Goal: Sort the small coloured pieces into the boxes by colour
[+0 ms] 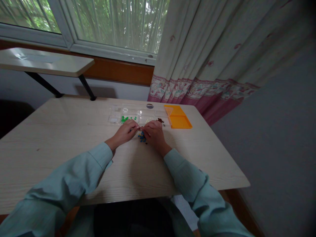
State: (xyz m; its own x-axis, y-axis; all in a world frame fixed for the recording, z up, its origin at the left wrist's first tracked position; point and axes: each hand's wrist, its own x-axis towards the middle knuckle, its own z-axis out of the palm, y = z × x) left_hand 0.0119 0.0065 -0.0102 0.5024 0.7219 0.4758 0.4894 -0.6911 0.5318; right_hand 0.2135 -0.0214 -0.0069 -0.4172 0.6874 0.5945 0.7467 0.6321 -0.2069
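My left hand (128, 130) and my right hand (155, 132) meet fingertip to fingertip above the desk. Both are closed in a pinch, and whatever small item may be between the fingers is too small to name. Just below them lies a little pile of blue pieces (142, 137) with a few yellow bits among them. Behind my hands is a clear compartment box (115, 120); green pieces (124, 119) lie in one of its front compartments. My right hand partly hides some dark brown pieces (160, 120) at the box's right part.
An open orange case (181, 122) lies right of the clear box. A dark round object (149, 106) is at the back of the box. The pale wooden desk (74, 138) carries a raised shelf (64, 64) at back left. A curtain (197, 65) hangs behind the desk's right side.
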